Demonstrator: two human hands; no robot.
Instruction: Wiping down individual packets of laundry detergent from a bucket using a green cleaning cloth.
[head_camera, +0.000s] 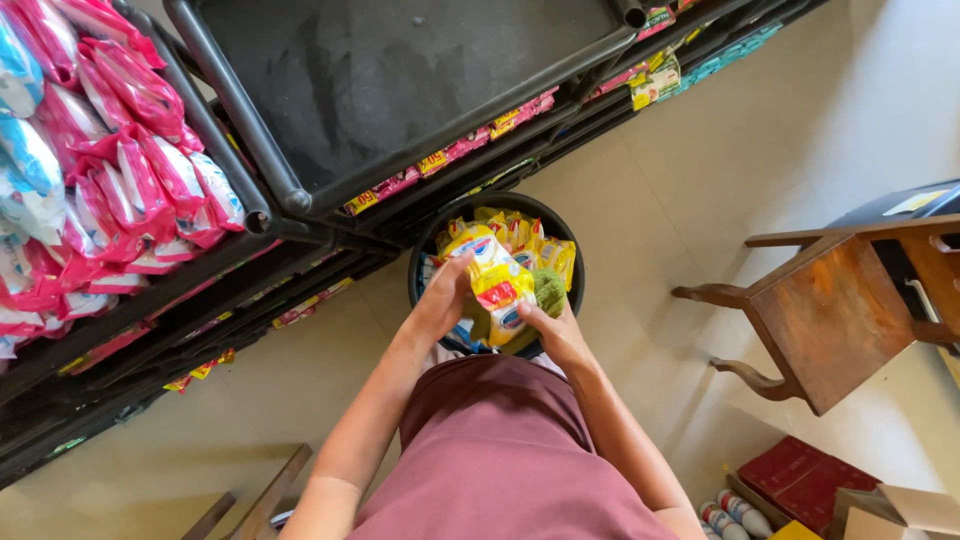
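While both hands, left hand (440, 300) and right hand (552, 330), pinch one yellow packet (500, 285) above the black bucket (425, 265), many packets remain inside; the upper shelf (400, 80) stands bare.

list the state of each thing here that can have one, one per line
yellow packet: lifted over the bucket, held by both hands
left hand: fingers closed on the packet's left edge
right hand: gripping the packet's lower right, a green cloth beside it
black bucket: on the floor, filled with yellow packets
top black shelf tray: bare
left shelf: stacked with pink and blue packets
wooden chair: upright, seat bare
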